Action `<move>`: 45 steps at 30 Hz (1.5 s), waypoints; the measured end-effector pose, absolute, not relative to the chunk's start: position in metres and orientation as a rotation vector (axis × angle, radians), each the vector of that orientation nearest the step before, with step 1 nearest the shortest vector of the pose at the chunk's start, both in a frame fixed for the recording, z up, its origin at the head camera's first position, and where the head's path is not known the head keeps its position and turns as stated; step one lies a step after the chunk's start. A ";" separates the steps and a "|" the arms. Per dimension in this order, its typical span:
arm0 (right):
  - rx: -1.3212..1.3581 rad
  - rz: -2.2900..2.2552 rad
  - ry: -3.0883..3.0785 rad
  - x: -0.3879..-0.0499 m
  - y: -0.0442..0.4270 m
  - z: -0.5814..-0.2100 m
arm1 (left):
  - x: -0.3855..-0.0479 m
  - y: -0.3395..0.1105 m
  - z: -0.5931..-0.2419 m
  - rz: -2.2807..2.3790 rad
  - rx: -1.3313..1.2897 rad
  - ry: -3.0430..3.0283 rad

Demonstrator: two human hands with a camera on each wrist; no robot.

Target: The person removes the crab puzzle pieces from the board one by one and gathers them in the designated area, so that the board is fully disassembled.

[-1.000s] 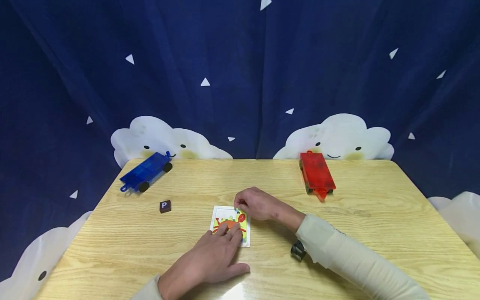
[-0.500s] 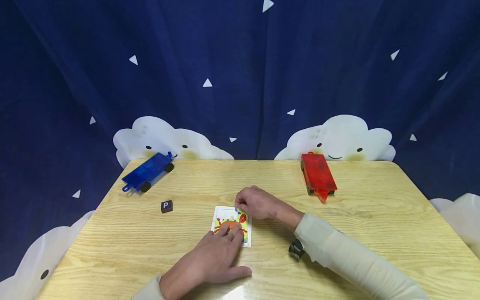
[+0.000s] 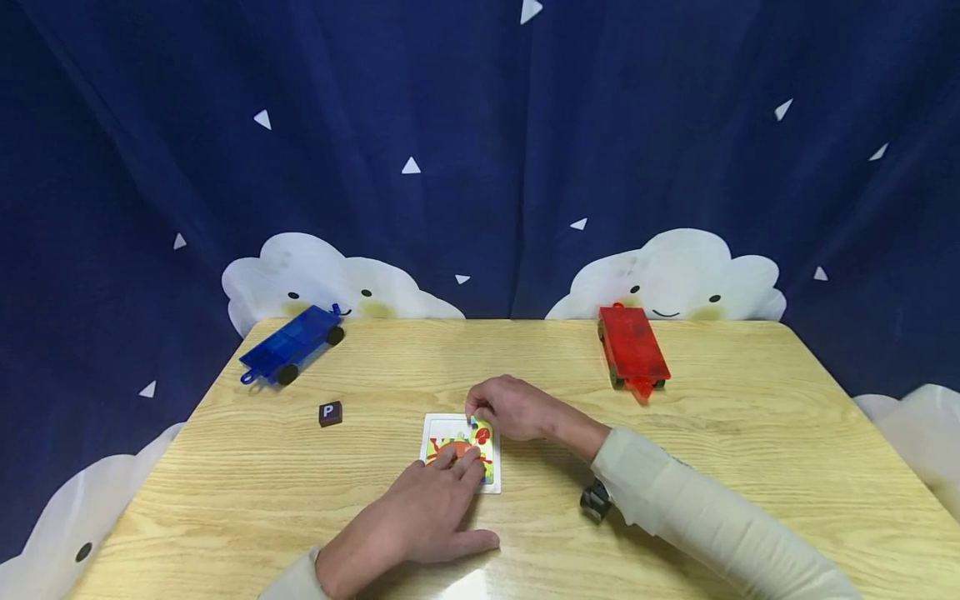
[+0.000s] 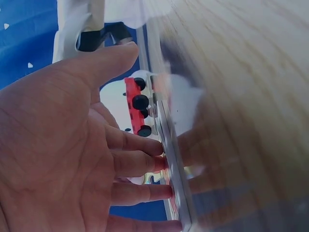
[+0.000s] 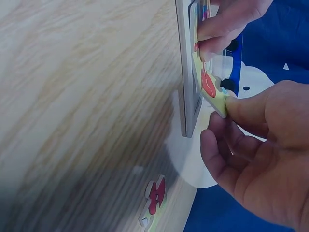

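The right hand (image 3: 517, 407) is clamping a puzzle piece (image 5: 208, 86) thumb-to-finger, outer edge tilting up, at the puzzle board (image 3: 448, 427)'s far right corner, well in from the table (image 3: 187, 500)'s far edge. The left hand (image 3: 427, 517) is lying on the board, fingers apart. IMO pinching lightly while pressing flat is what's needed here.

The left hand (image 3: 423, 508) and the right hand (image 3: 516, 408) are bare; the right sleeve (image 3: 720, 517), long and pale cream, is made of plain cloth with soft cross-wrinkles along the forearm and a wide, slightly puffed cuff (image 3: 621, 467) at its end; of the left sleeve (image 3: 295, 580) just the end shows, in a similar pale shade; a small black device (image 3: 596, 502), blocky in outline, sits beside that cuff, partly hidden by the cloth; its finer details are too small to tell.
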State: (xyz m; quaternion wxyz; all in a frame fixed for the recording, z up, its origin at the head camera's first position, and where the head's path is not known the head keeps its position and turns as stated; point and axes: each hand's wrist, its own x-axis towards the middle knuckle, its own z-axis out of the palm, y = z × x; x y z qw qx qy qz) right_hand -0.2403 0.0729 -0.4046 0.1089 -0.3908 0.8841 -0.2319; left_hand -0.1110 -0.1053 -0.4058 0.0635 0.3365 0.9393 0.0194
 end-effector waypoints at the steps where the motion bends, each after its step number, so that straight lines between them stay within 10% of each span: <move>1: -1.151 -0.677 2.599 -0.240 0.073 -0.405 | -0.111 -0.105 -0.406 0.059 1.018 2.840; 22: -1.105 -0.834 2.612 -0.238 0.083 -0.382 | -0.112 -0.107 -0.407 0.051 1.007 2.816; 45: -0.954 -0.743 2.652 -0.227 0.217 -0.379 | -0.107 -0.114 -0.404 0.148 1.018 2.815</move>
